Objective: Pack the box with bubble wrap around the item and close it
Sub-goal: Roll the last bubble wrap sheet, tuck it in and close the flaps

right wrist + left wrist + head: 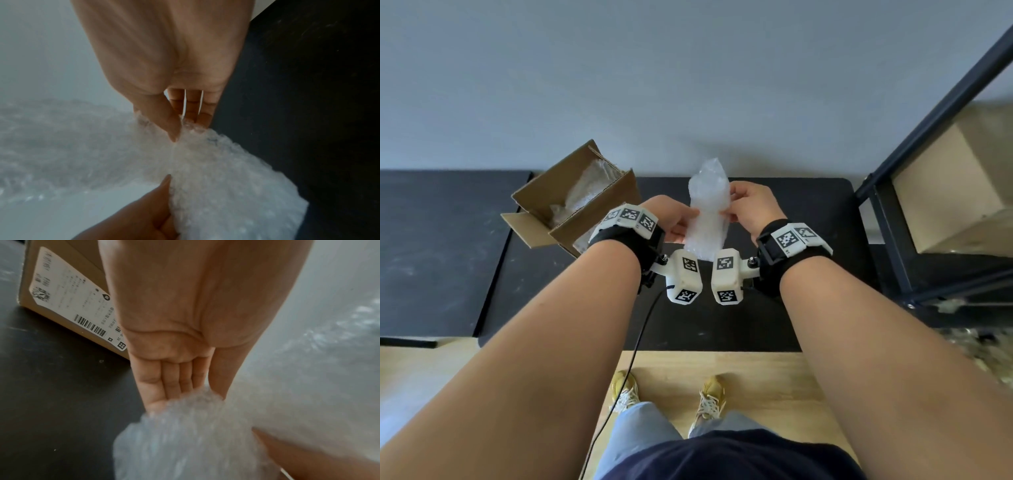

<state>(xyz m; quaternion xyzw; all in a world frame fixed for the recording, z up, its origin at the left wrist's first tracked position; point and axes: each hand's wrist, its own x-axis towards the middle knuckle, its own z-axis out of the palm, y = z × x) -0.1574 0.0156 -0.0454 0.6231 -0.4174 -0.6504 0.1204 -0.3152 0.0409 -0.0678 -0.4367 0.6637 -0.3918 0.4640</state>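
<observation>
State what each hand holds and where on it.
Both hold one clear bubble wrap bundle upright: left hand pinches its left edge, right hand its right edge.

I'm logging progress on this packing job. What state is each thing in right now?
Box: open, flaps up, standing on the black table, some bubble wrap inside.
Bubble wrap: bunched piece held upright above the table, outside the box.
Left hand: pinches the wrap's left edge.
Right hand: pinches its right edge.
Item: not visible.

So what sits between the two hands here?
Only the bubble wrap: the left hand and right hand pinch its opposite edges, clearest in the head view.
</observation>
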